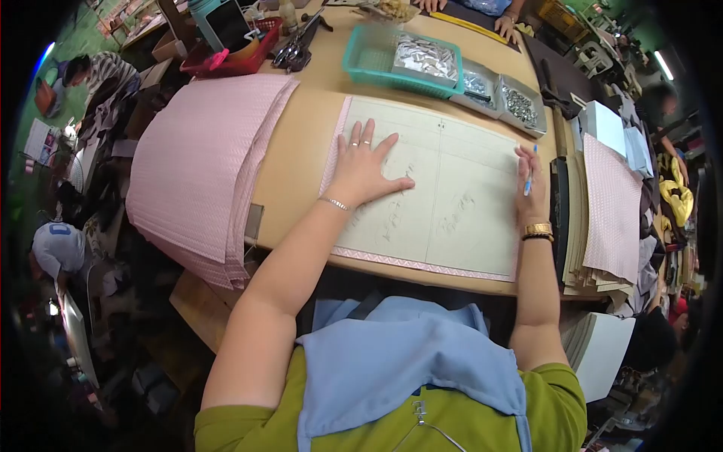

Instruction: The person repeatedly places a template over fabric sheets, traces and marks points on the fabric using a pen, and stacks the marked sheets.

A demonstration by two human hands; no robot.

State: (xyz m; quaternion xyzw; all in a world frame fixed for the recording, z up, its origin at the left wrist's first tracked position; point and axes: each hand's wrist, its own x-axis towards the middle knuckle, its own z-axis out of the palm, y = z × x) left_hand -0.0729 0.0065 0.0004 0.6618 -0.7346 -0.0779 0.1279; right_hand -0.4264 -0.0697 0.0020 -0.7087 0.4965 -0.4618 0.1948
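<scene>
A large pale card pattern point(467, 181) with pencil writing and ruled lines lies flat on the table in front of me. Beneath it, a pink patterned sheet point(407, 261) shows as a strip along the left and near edges. My left hand point(365, 167) presses on the card's upper left part, fingers spread, with rings on two fingers. At the card's right edge, my right hand point(530, 188) holds a blue and white pen point(529, 181) between its fingers, the palm turned partly sideways. Part of the card's right edge is hidden behind that hand.
Stacked pink sheets point(203, 166) overhang the table's left side. Beyond the card stand a teal basket point(365, 74) and a box of metal pieces point(520, 105). More sheets point(610, 211) lie at right. Another person's hand point(507, 29) rests near a yellow ruler point(467, 25).
</scene>
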